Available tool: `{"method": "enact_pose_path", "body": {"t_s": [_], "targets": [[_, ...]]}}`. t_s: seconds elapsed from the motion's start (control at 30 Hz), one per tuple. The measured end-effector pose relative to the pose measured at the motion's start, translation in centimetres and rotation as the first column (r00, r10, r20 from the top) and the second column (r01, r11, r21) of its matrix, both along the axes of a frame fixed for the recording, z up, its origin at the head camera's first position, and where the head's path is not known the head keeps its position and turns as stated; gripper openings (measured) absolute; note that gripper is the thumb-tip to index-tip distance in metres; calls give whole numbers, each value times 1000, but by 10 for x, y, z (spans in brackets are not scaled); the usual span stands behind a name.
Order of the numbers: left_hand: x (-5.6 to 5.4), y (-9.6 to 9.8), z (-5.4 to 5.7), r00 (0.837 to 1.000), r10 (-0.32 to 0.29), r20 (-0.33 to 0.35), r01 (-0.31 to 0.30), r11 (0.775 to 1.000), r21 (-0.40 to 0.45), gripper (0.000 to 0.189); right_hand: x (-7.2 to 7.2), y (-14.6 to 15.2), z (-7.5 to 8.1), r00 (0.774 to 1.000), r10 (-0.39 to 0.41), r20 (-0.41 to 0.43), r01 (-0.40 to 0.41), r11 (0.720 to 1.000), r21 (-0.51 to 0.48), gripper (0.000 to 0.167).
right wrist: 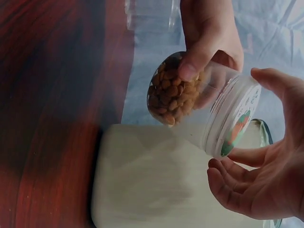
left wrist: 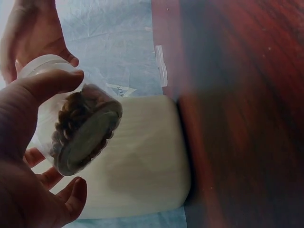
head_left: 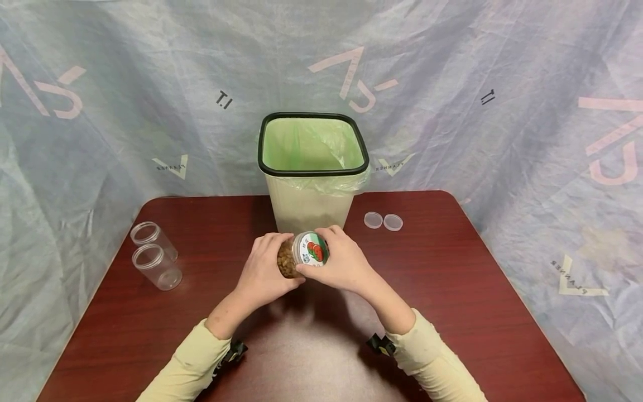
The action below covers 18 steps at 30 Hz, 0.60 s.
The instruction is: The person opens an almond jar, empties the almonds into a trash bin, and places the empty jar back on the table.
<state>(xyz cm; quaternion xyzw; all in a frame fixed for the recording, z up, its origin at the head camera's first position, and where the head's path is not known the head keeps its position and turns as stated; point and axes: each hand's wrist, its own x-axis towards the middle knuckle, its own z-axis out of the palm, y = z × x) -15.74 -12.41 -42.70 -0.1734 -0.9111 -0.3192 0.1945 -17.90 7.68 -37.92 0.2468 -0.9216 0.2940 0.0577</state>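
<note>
Holding a jar (right wrist: 197, 111) aslant, left hand (head_left: 263, 269) curled round it, right hand (head_left: 345, 260) pinching its lid (head_left: 311, 249)

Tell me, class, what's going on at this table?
A person holds a clear jar of brown, nut-like pieces tilted in front of a lined bin. The left hand grips the jar's body and the right hand grips its lid, which is on. Two open clear jars stand left of the bin, and two clear discs lie to its right on the table.
</note>
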Motion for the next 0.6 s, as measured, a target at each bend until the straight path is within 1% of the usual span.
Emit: {"method": "enact_pose_path", "body": {"t_s": [0.13,0.2,0.33,0.47,0.6], "targets": [[-1,0,0,1000,-12,-4,12,1000,19,89,-1,1,0,1000,-21,-3,21,998,-67,68],[-1,0,-1,1000,-21,8,21,999,35,92,-2,1,1,1000,-31,3,31,994,-104,66],[-3,-4,-4,997,-57,57,53,996,73,98,-3,4,2,999,-14,33,19,987,-157,63],[-6,-9,-8,988,-108,107,96,989,111,99,-4,8,2,998,6,69,9,978,-208,62],[-7,-12,-10,982,-127,140,106,983,147,97,-5,11,2,996,31,84,-9,969,-249,60]]}}
